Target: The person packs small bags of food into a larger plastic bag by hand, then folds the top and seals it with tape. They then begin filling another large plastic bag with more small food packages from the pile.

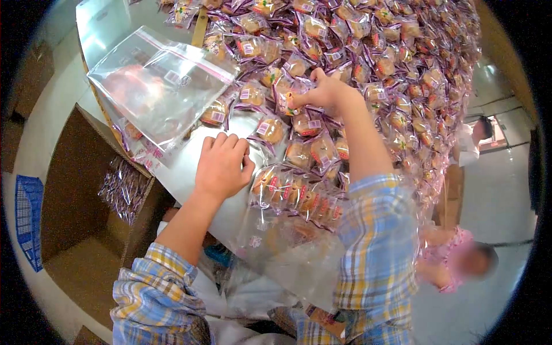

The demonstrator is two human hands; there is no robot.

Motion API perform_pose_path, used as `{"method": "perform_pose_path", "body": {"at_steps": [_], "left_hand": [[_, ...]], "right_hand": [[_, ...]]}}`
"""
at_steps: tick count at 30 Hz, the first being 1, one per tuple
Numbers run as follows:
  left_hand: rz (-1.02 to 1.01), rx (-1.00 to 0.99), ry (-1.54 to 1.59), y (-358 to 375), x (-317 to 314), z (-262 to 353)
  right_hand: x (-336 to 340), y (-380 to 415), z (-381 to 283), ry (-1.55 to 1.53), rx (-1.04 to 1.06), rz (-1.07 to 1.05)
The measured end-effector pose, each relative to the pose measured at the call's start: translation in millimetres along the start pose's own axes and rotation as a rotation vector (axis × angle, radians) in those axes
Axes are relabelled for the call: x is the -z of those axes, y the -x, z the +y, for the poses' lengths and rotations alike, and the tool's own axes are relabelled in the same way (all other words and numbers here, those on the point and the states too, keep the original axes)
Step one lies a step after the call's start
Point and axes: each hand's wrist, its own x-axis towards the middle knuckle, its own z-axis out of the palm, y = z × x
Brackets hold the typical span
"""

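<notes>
My right hand reaches over the near side of a large heap of wrapped pastries. Its thumb and fingers close round one wrapped pastry with a colourful label. My left hand is curled above the bare metal tabletop, its fingers bent in; whatever they may hold is hidden. Between my forearms lies a clear plastic bag with a row of wrapped pastries inside. Single wrapped pastries lie loose between my two hands.
A clear zip-top bag lies flat at the left of the table. Below the table edge stands an open cardboard box beside a bundle of purple-printed wrappers. A blue crate is far left. A person in pink is at right.
</notes>
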Motion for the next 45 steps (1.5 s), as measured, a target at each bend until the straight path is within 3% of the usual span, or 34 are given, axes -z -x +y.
{"method": "perform_pose_path", "body": {"at_steps": [7,11,19,24,27,29,32,36,38,40,41,43,45], "left_hand": [[0.004,-0.014,-0.014,-1,1,2],[-0.003,-0.011,0.006,-2,2,3],[0.042,-0.032,-0.006,1,-1,1],[0.028,-0.024,0.004,1,0,1],[0.029,-0.027,0.018,1,0,-1],[0.018,-0.022,0.023,2,1,0],[0.041,-0.025,0.05,4,-1,-1],[0.085,0.005,0.26,6,4,-5],[0.137,0.05,0.367,8,13,-4],[-0.019,0.274,0.564,10,23,-3],[0.026,0.351,0.738,14,9,-11],[0.053,0.384,0.823,27,21,3],[0.026,0.325,0.801,50,35,21]], "right_hand": [[-3,15,-13,0.15,-0.014,0.044],[-16,12,7,0.039,0.195,0.191],[-2,37,35,-0.113,0.376,0.351],[46,72,72,-0.33,0.29,0.459],[52,97,118,-0.601,0.35,0.574],[36,138,144,-0.735,0.354,0.602],[-13,212,164,-1.12,0.359,0.464],[-119,309,203,-1.521,0.174,0.468],[-154,344,196,-1.664,0.199,0.513],[-191,375,187,-1.819,0.215,0.56],[-211,390,190,-1.859,0.167,0.605],[-253,416,199,-1.894,0.02,0.708],[-287,428,195,-2.105,0.038,0.826]]}}
